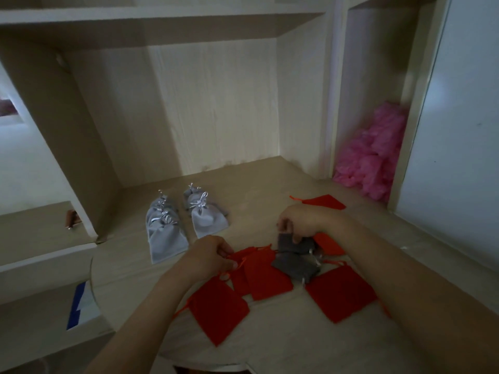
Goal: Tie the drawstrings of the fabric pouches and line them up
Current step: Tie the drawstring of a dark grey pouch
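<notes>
A pale wooden desk (270, 184) holds loose red pouches (266, 276) near the front and tied light grey pouches (167, 236) lined up further back on the left. The right hand (302, 220), fingers curled, grips a dark grey pouch (290, 242) atop a small heap; the left hand (208, 255) pinches a red cord (234, 256). Overlapping cords may well snag and drag neighbouring pouches askew

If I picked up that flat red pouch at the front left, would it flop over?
Probably yes: the red pouch lies flat and thin like soft cloth, so it would likely droop. It looks empty, so probably very light. Its flat shape shouldn't roll.
</notes>
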Motion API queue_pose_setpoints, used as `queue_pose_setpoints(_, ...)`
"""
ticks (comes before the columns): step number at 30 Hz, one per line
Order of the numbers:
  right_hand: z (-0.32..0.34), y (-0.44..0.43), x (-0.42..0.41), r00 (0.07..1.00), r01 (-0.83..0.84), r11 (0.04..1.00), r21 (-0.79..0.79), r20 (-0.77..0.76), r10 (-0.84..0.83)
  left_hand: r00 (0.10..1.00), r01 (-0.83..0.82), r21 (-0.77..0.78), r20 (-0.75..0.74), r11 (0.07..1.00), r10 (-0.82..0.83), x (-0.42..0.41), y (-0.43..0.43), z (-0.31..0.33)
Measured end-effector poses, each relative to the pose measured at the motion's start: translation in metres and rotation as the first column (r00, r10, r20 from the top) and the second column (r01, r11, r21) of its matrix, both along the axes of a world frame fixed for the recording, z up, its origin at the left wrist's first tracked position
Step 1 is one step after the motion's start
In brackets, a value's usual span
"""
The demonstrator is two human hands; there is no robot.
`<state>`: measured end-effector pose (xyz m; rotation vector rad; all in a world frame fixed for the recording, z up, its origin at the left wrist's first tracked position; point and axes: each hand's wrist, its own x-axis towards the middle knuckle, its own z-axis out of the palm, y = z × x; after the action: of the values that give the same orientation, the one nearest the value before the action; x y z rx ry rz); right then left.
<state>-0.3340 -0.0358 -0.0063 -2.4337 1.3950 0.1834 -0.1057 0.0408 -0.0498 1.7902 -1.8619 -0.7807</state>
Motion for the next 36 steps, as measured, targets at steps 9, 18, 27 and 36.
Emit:
queue_pose_setpoints(9,0.022,0.015,-0.025,0.937,0.094,0.994,-0.062,0.344,-0.067,0.999,0.019,-0.205,-0.021,0.978,-0.024,-0.032,-0.017,0.021)
queue_pose_setpoints(18,0.035,0.025,-0.015,0.674,0.143,0.989,0.022,0.73,-0.114,0.774,0.179,-0.045,-0.61,0.983,-0.169,-0.073,-0.024,0.044)
queue_pose_setpoints(27,0.035,0.019,-0.015,0.648,0.172,0.984,0.038,0.748,-0.142,0.636,-0.047,-0.124,-0.769,0.991,-0.066,-0.079,-0.036,0.037)
queue_pose_setpoints(36,0.031,0.009,0.008,0.528,0.258,0.948,-0.188,0.849,0.024,0.541,-0.108,-0.169,-0.837,0.98,-0.085,-0.065,-0.048,0.023)
